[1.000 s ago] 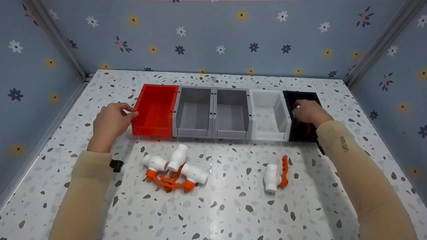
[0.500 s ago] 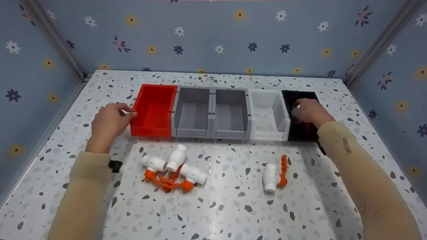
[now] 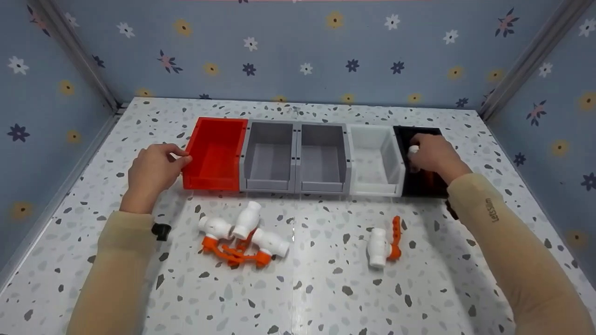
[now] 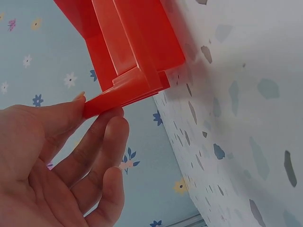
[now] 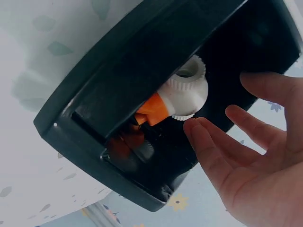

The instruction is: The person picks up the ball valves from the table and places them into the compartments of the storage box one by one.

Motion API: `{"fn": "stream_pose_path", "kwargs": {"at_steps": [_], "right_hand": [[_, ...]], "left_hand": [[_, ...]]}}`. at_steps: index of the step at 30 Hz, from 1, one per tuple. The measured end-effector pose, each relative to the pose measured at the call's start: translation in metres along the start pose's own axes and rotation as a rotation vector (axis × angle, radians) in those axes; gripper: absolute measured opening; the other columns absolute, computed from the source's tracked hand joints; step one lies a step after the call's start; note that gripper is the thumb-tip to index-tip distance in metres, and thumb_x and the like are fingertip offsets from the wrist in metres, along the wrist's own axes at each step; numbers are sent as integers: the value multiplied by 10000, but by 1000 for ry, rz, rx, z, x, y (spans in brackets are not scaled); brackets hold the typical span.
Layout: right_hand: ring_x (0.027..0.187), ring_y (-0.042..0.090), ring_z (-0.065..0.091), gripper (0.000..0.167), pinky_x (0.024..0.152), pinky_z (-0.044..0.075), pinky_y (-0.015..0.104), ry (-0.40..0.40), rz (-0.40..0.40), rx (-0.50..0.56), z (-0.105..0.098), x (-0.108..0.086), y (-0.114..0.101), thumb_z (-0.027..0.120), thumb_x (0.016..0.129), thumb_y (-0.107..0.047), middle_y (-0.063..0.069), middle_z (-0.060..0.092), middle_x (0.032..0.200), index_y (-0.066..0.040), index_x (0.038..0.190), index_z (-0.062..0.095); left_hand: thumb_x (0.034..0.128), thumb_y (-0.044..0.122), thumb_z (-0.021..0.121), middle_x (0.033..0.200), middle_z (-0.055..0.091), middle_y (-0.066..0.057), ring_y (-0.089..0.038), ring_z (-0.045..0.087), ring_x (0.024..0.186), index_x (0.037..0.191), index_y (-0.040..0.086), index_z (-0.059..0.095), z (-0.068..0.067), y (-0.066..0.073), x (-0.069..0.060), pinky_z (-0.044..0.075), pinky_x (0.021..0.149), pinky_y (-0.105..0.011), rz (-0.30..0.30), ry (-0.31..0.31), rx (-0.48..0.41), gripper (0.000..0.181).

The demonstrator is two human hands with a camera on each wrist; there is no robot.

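My left hand point(image 3: 152, 171) pinches the left rim of the red bin point(image 3: 216, 153), thumb on one side and fingers on the other, as the left wrist view point(image 4: 128, 90) also shows. At the row's right end, my right hand point(image 3: 435, 156) reaches into the black bin point(image 5: 109, 71). A white ball valve point(image 5: 189, 94) with an orange handle lies inside it. The right fingers are spread, with a fingertip at or very near the valve and the thumb apart from it. Part of the valve's handle is hidden by the bin wall.
Two grey bins point(image 3: 270, 184) and a white bin point(image 3: 376, 190) stand between the red and black ones. Several ball valves point(image 3: 267, 242) lie clustered on the speckled table, front left. Another valve point(image 3: 378, 246) lies front right. Flowered panels point(image 3: 298, 51) enclose the table.
The right hand has shifted slightly to the right inside the black bin, and the white valve end beside its fingers shows more clearly. The left hand stays on the red bin.
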State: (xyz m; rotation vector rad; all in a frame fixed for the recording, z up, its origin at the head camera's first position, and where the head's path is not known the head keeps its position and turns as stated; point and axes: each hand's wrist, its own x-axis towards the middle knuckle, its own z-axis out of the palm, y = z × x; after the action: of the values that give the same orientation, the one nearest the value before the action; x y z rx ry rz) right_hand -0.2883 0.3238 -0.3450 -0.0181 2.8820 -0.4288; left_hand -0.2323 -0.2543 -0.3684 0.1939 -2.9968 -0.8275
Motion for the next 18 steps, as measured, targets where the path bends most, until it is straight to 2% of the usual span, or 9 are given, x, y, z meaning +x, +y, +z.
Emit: {"fn": "stream_pose_path", "kwargs": {"at_steps": [3, 11, 18], "right_hand": [[1151, 440, 534, 527, 959, 404, 629, 9, -19, 24, -2, -5, -1, 544, 946, -213, 268, 577, 1268, 7, 1417, 457], [1137, 420, 521, 494, 930, 415, 606, 49, -70, 72, -4, -17, -2, 549, 982, -292, 263, 515, 1314, -20, 1392, 502], [1157, 410, 534, 484, 956, 413, 602, 91, -94, 138, -2, -25, -3, 578, 993, -307, 252, 530, 1329, -33, 1387, 514]], "left_hand": [[990, 298, 605, 999, 643, -191, -315, 550, 782, 1208, 81, 680, 0, 0, 0, 457, 605, -385, -12, -12, -6, 317], [991, 303, 606, 1043, 640, -203, -326, 559, 808, 1227, 72, 667, 1, 0, 1, 479, 640, -397, -13, -23, -9, 336], [991, 301, 610, 1050, 640, -208, -331, 561, 817, 1218, 67, 669, 1, -1, 0, 487, 654, -409, -16, -18, -15, 331]]}}
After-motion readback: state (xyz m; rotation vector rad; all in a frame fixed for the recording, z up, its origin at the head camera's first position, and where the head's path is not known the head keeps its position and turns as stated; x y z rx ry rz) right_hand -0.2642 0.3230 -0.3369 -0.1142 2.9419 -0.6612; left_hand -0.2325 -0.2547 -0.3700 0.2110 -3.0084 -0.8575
